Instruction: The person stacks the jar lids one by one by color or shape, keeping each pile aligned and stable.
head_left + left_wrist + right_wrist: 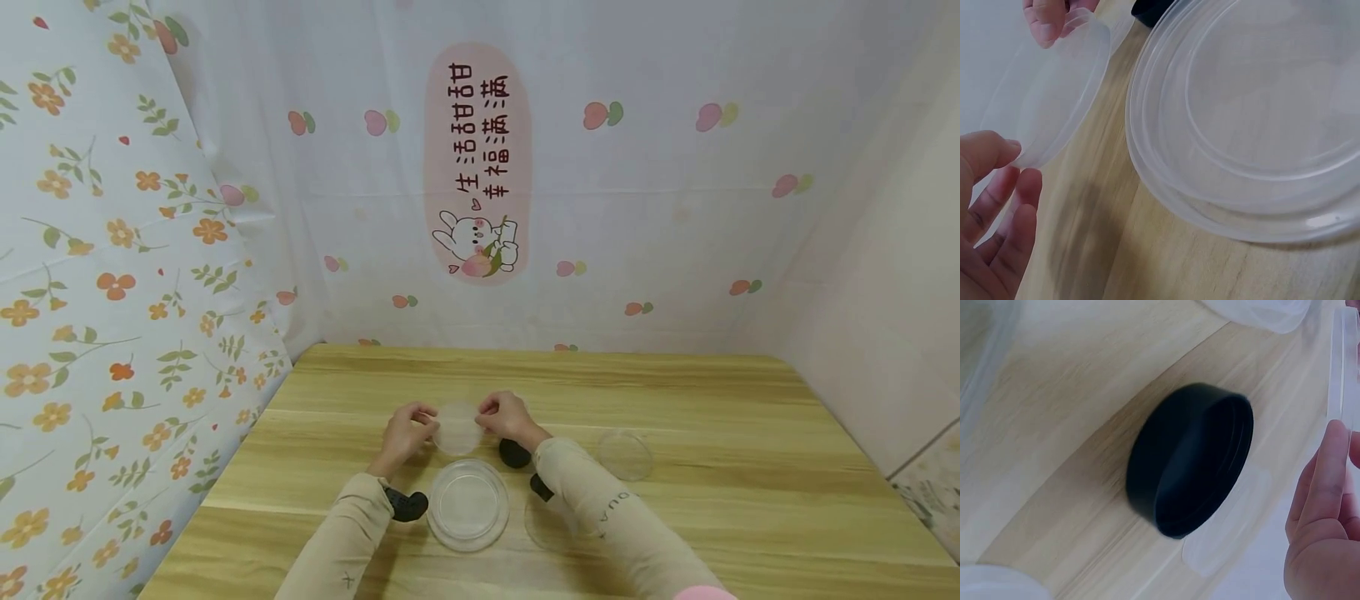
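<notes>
A pink edge (pixel 705 593), too cropped to identify, slips into the bottom of the head view against a person's pale right sleeve (pixel 637 533), with the pale left sleeve (pixel 326 537) opposite, over a wood-grained desk (pixel 712 517). Beyond the sleeves, a thin clear lid (pixel 458 428) is held off the desk between two bare hands: the left hand (pixel 408 432) pinches one side of its rim between thumb and fingers, and the right hand (pixel 506 412) pinches the other side.

Nearer the person, just beside the raised lid, a stack of larger clear lids (pixel 468 504) lies flat, its rims slightly out of line; the exact number cannot be counted. A black lid (pixel 513 452) sits just beside the right hand, its hollow side showing in the right wrist view. One loose clear lid (pixel 625 455) lies farther right, and another clear round piece (pixel 546 525) lies partly hidden by the right forearm.

The work looks partway along. The stacked pieces appear settled, while the pinched lid is not yet set down. The black lid and the two outlying clear pieces lie apart from the stack; whether they await handling cannot be told.
</notes>
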`<state>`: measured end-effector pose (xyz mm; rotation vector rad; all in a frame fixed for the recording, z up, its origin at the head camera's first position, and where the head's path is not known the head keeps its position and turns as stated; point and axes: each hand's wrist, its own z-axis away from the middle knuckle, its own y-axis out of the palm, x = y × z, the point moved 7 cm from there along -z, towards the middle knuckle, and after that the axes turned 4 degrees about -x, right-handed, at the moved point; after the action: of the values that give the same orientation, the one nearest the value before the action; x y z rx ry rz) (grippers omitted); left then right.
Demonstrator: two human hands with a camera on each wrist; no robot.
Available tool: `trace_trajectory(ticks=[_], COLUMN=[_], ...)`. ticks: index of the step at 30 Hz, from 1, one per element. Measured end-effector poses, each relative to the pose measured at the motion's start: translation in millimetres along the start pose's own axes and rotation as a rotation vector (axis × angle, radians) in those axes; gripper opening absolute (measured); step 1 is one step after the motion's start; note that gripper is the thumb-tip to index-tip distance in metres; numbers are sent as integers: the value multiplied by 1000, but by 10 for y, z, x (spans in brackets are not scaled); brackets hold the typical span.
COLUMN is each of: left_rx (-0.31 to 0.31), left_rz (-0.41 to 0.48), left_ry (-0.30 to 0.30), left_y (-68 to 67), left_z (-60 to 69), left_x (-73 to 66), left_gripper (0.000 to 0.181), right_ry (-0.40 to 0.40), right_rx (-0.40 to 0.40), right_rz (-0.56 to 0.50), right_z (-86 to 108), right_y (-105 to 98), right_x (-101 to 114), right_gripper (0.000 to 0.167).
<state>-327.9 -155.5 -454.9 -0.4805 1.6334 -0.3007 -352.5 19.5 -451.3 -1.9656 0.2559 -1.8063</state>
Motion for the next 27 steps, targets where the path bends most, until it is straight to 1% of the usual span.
trace_trajectory(ticks=[4,10,14,17,21,24,27], left_rx=[44,181,253,292,335,369,392], left_rz=[8,48,38,33,16,15,19], left_ry=[5,27,44,72,105,110,115], left_y=[35,117,162,183,194,192,189], left_z=[17,71,123,162,204,235,258], left_x=[-63,-139,-149,-164,-186,-195,-195], left_gripper=[16,19,21,23,26,28,27], right_ry=[-22,-43,-52,-60,-64,-85,-94], right_rx=[5,55,78,98,141,163,177], right_rz=[27,37,40,36,53,81,78], right_z=[26,77,126,168,234,283,324], right_y=[-55,-80,-78,-76,-68,-61,-44], right_x=[2,-45,-58,-49,-41,-22,-11], right_gripper=[5,5,5,7,15,22,24])
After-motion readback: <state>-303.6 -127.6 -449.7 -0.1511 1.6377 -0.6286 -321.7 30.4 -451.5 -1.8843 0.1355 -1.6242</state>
